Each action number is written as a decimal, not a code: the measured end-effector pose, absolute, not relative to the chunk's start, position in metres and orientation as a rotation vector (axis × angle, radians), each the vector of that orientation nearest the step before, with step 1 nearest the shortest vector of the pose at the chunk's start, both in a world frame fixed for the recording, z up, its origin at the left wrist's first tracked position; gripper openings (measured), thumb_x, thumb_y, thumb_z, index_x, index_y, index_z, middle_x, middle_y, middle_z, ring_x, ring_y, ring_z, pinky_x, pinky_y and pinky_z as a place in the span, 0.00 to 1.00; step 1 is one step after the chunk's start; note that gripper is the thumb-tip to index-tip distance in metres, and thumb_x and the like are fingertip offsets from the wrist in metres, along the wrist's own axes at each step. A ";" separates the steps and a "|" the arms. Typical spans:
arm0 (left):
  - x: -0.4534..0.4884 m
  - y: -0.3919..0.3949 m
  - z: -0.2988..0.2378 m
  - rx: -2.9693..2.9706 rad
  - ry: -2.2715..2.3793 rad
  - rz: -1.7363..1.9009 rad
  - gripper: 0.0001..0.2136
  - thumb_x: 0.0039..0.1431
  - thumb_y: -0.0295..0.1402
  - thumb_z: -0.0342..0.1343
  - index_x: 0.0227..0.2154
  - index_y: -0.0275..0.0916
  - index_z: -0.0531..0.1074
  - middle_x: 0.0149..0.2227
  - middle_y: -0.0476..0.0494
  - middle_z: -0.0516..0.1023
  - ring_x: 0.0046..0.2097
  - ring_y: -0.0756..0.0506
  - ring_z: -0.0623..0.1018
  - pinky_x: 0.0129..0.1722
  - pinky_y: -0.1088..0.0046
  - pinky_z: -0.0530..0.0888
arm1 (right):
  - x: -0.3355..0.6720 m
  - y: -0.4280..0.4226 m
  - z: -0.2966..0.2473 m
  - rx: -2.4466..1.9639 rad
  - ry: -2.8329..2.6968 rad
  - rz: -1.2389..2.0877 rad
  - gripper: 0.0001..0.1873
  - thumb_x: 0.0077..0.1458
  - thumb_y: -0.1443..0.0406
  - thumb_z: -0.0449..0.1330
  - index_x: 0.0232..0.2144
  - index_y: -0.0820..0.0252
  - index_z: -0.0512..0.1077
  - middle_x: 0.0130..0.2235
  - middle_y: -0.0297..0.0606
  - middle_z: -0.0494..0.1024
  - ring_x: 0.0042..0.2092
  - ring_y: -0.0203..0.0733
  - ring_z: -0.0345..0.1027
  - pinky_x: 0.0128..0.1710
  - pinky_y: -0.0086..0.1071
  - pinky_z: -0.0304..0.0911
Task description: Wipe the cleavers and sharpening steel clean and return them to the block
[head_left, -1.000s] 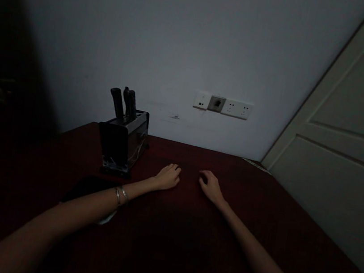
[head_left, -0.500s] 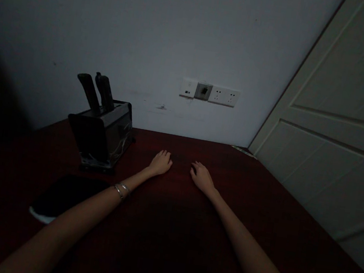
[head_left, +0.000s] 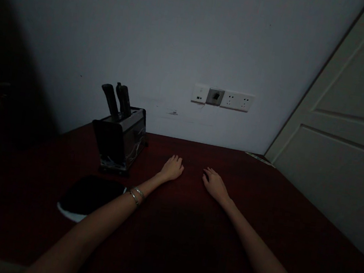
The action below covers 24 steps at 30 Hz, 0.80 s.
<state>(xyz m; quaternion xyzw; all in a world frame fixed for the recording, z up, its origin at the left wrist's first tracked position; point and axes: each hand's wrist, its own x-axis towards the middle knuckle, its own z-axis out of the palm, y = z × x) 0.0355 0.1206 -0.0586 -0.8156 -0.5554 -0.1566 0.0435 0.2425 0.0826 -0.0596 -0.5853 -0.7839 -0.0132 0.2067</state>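
Observation:
My left hand (head_left: 172,167) lies palm down on the dark red tabletop (head_left: 181,240), fingers stretched toward the wall and nothing held. Two silvery bangles (head_left: 136,196) circle that wrist. To its right, with a gap between them, my right hand (head_left: 215,184) also rests palm down, its fingers slightly curved and apart. Left of my hands stands a knife block (head_left: 119,139) with black sides; several black-handled knives (head_left: 115,102) stick up out of its top. A flat black item with a white edge (head_left: 90,198) lies in front of the block, partly hidden by my left forearm.
Behind the table rises a pale wall (head_left: 181,41) with a row of sockets and switches (head_left: 223,98). A white panelled door (head_left: 346,146) stands at the right. A thin strip (head_left: 260,159) lies near the table's far right corner. The left side is very dark.
The whole scene has shifted to the right in view as my head turned left. Both hands stay in the same places on the table.

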 end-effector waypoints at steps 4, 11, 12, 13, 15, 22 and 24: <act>0.035 0.119 -0.059 -2.490 -1.699 -0.467 0.19 0.60 0.34 0.39 0.48 0.26 0.63 0.55 0.28 0.62 0.59 0.38 0.60 0.56 0.63 0.58 | 0.243 0.083 -0.061 -1.613 -2.198 -0.050 0.23 0.58 0.65 0.46 0.50 0.74 0.66 0.55 0.56 0.65 0.58 0.51 0.56 0.56 0.41 0.52; 0.034 0.117 -0.058 -2.493 -1.717 -0.461 0.18 0.60 0.34 0.40 0.49 0.28 0.63 0.56 0.29 0.61 0.59 0.39 0.59 0.56 0.62 0.58 | 0.245 0.086 -0.065 -1.600 -2.209 -0.060 0.23 0.58 0.65 0.45 0.50 0.73 0.67 0.55 0.55 0.65 0.58 0.51 0.56 0.56 0.43 0.52; 0.034 0.117 -0.058 -2.494 -1.720 -0.460 0.18 0.60 0.34 0.40 0.49 0.28 0.63 0.56 0.29 0.61 0.60 0.39 0.59 0.56 0.62 0.58 | 0.245 0.086 -0.066 -1.597 -2.209 -0.061 0.23 0.58 0.65 0.45 0.50 0.73 0.67 0.55 0.55 0.65 0.58 0.50 0.56 0.56 0.43 0.52; 0.034 0.117 -0.058 -2.495 -1.722 -0.459 0.19 0.60 0.34 0.40 0.49 0.28 0.63 0.56 0.29 0.61 0.60 0.39 0.59 0.56 0.62 0.58 | 0.245 0.087 -0.066 -1.593 -2.210 -0.061 0.23 0.58 0.65 0.45 0.50 0.73 0.67 0.55 0.55 0.65 0.58 0.50 0.56 0.56 0.43 0.52; 0.034 0.116 -0.058 -2.494 -1.722 -0.461 0.19 0.60 0.34 0.40 0.48 0.28 0.63 0.56 0.29 0.62 0.60 0.39 0.59 0.56 0.63 0.58 | 0.246 0.088 -0.067 -1.587 -2.212 -0.060 0.23 0.57 0.65 0.45 0.50 0.73 0.67 0.54 0.55 0.65 0.58 0.50 0.56 0.56 0.43 0.52; 0.033 0.117 -0.058 -2.501 -1.713 -0.466 0.18 0.60 0.34 0.40 0.48 0.28 0.63 0.56 0.29 0.62 0.60 0.39 0.59 0.57 0.63 0.58 | 0.247 0.089 -0.069 -1.572 -2.196 -0.060 0.23 0.57 0.64 0.45 0.49 0.72 0.67 0.54 0.54 0.66 0.57 0.50 0.56 0.56 0.43 0.53; 0.033 0.117 -0.058 -2.503 -1.711 -0.468 0.18 0.60 0.34 0.40 0.49 0.28 0.63 0.56 0.30 0.62 0.60 0.39 0.59 0.57 0.63 0.57 | 0.247 0.089 -0.070 -1.566 -2.192 -0.062 0.22 0.57 0.64 0.46 0.49 0.71 0.68 0.54 0.54 0.66 0.57 0.50 0.56 0.56 0.43 0.53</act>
